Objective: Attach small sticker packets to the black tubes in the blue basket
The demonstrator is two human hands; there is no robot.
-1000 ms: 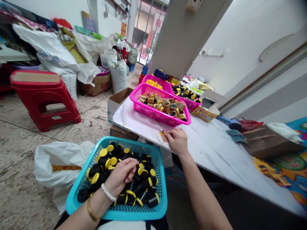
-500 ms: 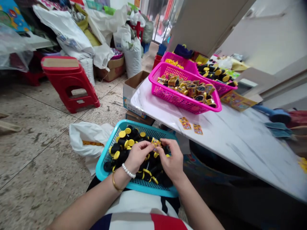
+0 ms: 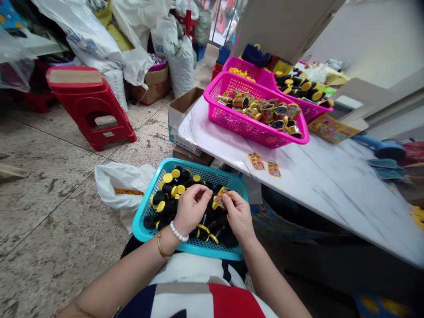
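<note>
A small orange-and-yellow printed label [image 3: 219, 198] tilts in the pinched fingertips of the right hand [image 3: 237, 213], just beside the left hand [image 3: 193, 208]. Black yellow-capped cylinders [image 3: 169, 206] lie jumbled beneath both hands; two similar printed pieces [image 3: 256, 161] lie flat beyond the right.

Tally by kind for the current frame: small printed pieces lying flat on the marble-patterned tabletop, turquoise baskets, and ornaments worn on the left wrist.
Small printed pieces flat on the tabletop: 2
Turquoise basket: 1
White bead bracelet: 1
Gold-coloured bangle: 1
Total: 5
</note>
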